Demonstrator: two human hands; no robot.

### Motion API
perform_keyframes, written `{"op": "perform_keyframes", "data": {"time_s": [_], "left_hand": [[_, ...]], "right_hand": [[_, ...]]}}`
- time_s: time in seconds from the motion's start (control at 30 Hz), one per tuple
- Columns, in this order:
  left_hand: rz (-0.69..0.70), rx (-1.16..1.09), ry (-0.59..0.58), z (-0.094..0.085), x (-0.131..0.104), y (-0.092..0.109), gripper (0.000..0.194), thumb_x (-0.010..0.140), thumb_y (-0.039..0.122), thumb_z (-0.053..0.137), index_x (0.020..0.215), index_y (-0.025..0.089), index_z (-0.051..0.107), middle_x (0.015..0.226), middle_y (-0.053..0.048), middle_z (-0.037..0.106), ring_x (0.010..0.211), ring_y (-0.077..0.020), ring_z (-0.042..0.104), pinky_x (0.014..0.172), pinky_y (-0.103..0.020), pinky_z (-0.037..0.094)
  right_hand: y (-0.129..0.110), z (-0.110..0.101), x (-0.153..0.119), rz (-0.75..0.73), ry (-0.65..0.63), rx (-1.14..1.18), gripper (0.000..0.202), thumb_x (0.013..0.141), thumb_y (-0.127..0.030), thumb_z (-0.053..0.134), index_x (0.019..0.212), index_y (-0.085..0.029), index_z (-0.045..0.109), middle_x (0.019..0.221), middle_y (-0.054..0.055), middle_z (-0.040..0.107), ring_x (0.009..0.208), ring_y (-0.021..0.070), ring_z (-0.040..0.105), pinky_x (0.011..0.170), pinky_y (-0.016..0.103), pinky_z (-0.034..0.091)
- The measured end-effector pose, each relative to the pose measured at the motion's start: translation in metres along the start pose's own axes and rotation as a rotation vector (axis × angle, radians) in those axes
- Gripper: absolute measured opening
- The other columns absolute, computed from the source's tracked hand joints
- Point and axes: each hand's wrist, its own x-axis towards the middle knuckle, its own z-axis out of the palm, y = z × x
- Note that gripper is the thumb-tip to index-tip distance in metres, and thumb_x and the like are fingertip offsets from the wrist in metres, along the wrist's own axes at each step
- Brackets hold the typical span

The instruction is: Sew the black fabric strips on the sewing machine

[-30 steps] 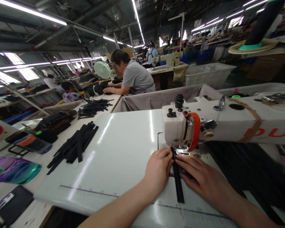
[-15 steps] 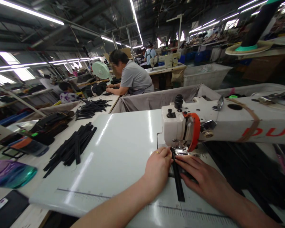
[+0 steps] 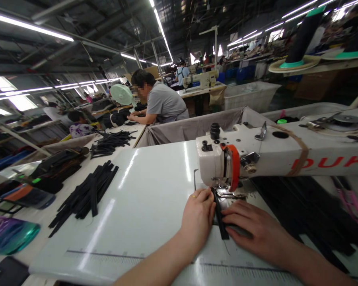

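Note:
A narrow black fabric strip [image 3: 220, 223] runs from beneath the sewing machine's presser foot [image 3: 223, 193] toward me, with a loose thread at its near end. My left hand [image 3: 197, 214] has its fingers pinched together on the strip's upper left part, close by the foot. On the other side, my right hand [image 3: 253, 226] rests with fingers stretched out, their tips at the strip's right edge. Something dark shows between its fingers and thumb; I cannot make out what. The white sewing machine [image 3: 274, 149] with an orange guard [image 3: 234, 167] stands over the strip.
Black strips lie in a pile [image 3: 86, 194] on the left and a larger heap [image 3: 304, 214] under the machine arm. Pink-handled scissors [image 3: 350, 200] lie far right. A purple-teal bottle [image 3: 12, 236] stands left. Ahead, a co-worker [image 3: 164, 99] sits beyond a cloth-lined bin [image 3: 193, 122].
The strip's near end has moved slightly up toward the machine. My right fingers have shifted a little down and away from the foot; my left hand stays at the strip. The view has tilted slightly.

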Motion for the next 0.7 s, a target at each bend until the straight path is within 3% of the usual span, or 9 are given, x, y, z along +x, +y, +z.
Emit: {"op": "perform_keyframes", "data": {"time_s": [0.37, 0.53, 0.7], "left_hand": [[-0.008, 0.005, 0.0, 0.002, 0.0, 0.001, 0.015, 0.091, 0.012, 0.057, 0.104, 0.015, 0.064, 0.119, -0.009, 0.065, 0.111, -0.0245, 0.057, 0.1, -0.043, 0.051], [-0.006, 0.011, 0.009, 0.001, -0.001, 0.001, 0.015, 0.091, 0.014, 0.056, 0.104, 0.018, 0.064, 0.12, -0.009, 0.065, 0.11, -0.0247, 0.057, 0.098, -0.044, 0.052], [-0.007, 0.018, 0.009, 0.003, 0.0, 0.001, 0.017, 0.091, 0.012, 0.054, 0.102, 0.018, 0.065, 0.118, -0.009, 0.066, 0.108, -0.0244, 0.058, 0.097, -0.044, 0.052]], "right_hand": [[0.002, -0.004, 0.005, 0.016, 0.007, -0.022, 0.02, 0.088, -0.019, 0.058, 0.103, -0.024, 0.07, 0.105, 0.005, 0.071, 0.1, 0.0219, 0.064, 0.09, 0.039, 0.054], [0.011, 0.004, 0.006, 0.048, 0.023, -0.127, 0.025, 0.087, -0.021, 0.057, 0.11, -0.025, 0.069, 0.115, 0.006, 0.069, 0.101, 0.024, 0.065, 0.089, 0.042, 0.054], [0.017, 0.013, 0.005, 0.07, 0.071, -0.273, 0.03, 0.091, -0.027, 0.054, 0.118, -0.021, 0.065, 0.111, 0.011, 0.069, 0.096, 0.0279, 0.066, 0.083, 0.045, 0.055]]}}
